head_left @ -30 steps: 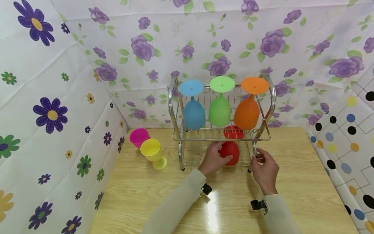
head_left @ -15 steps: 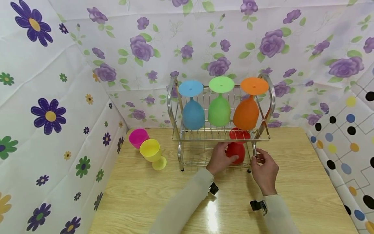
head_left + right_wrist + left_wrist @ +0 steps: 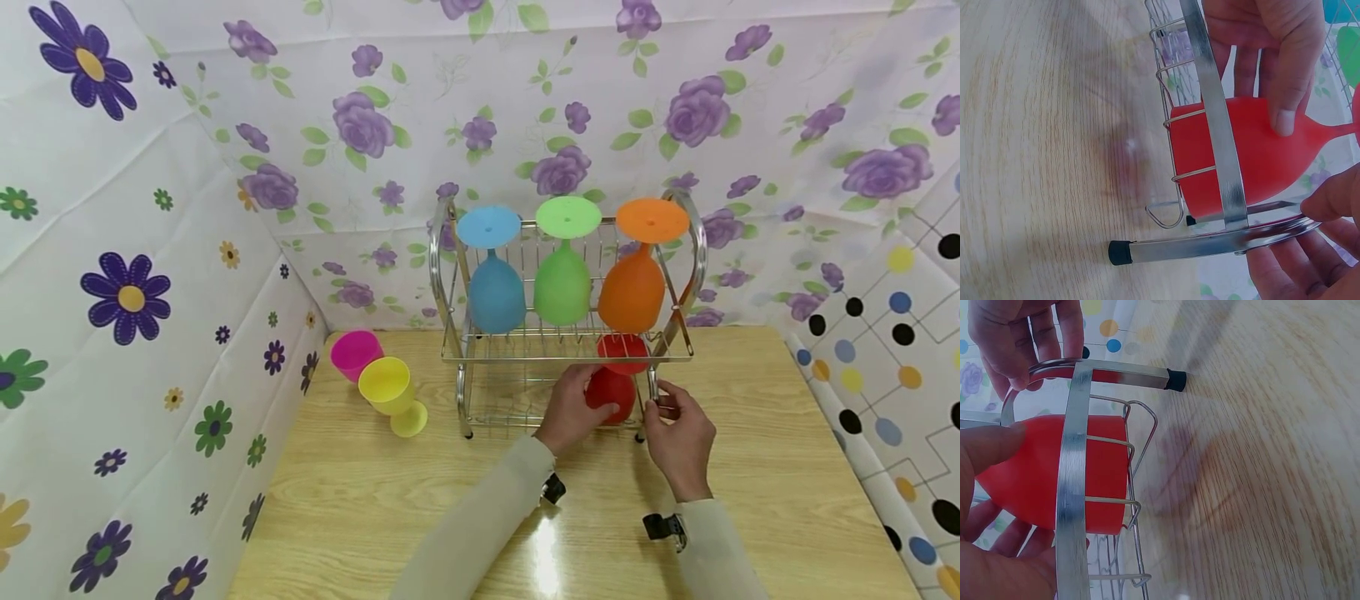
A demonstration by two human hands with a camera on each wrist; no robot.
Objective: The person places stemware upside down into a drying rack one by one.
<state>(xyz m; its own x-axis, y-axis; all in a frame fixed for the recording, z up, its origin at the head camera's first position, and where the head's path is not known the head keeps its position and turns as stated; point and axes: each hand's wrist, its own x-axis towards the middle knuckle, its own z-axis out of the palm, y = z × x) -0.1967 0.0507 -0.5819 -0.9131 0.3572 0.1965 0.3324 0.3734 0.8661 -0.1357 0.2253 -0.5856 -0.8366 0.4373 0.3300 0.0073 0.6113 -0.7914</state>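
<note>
An upside-down red goblet stands at the right end of the lower tier of a two-tier metal dish rack. My left hand grips its bowl, thumb on the near side and fingers round the far side, as the right wrist view shows on the red goblet. My right hand pinches the rack's right front leg, thumb on one side and fingers on the other. Upside down on the upper tier are a blue goblet, a green goblet and an orange goblet.
On the wooden table, left of the rack, a yellow goblet stands upright beside a magenta cup, whose lower part is hidden. Flowered cloth hangs behind and at the left; dotted cloth borders the right.
My left hand has moved the red goblet rightward along the lower tier, close to the rack's right leg. The right hand has stayed on that leg.
</note>
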